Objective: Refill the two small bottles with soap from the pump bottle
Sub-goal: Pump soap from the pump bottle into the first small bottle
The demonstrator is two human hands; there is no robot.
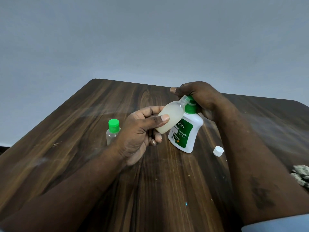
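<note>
Gripping small bottle (170, 118), left hand (138, 136), right hand (199, 96) clasping pump bottle (187, 136) (nozzle hidden)

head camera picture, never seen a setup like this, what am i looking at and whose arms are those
There is no machine here. A person wears one wide-angle camera on the head, looking forward and down, so the two bare arms are the wearer's own. The left hand holds a small frosted plastic bottle, uncapped and tilted, with its open neck up at the green pump. There is pale liquid inside it. The right hand wraps over the pump top of the white pump bottle with a green label, which stands on the dark wooden table. Also on the table are a small clear bottle with a green cap, upright and partly behind the left hand, and a loose white cap to the right. Something crumpled and grey sits at the right edge; I cannot tell what it is.
</note>
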